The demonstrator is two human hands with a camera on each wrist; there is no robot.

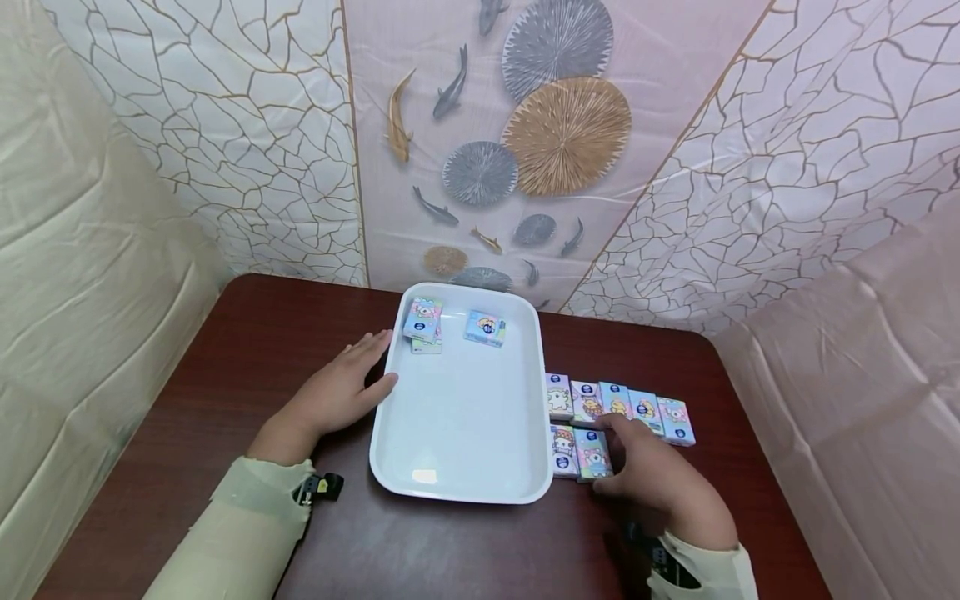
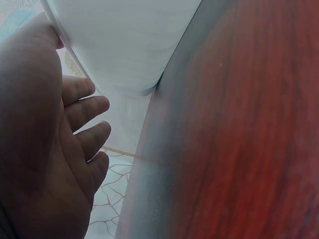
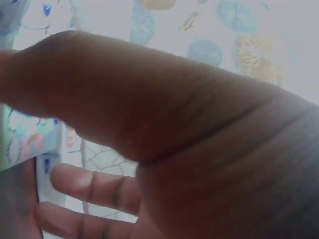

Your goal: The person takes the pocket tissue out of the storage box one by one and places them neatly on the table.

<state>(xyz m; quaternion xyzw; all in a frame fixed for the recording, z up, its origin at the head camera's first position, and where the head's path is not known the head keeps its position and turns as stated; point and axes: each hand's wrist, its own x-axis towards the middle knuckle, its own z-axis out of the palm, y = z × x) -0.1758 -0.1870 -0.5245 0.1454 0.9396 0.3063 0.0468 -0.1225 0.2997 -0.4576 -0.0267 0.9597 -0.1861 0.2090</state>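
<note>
- Head view: the left hand lies open-fingered against the tray's left rim; the right hand's thumb and fingers straddle the near row's end pack, right of the tray on the desk. I'd judge this is taking hold of that pack; next calls for an even pinch.
- Left wrist view: fingers slightly parted beside the tray.
- Right wrist view: thumb crosses before a pack; whether it grips, I can't tell.
</note>
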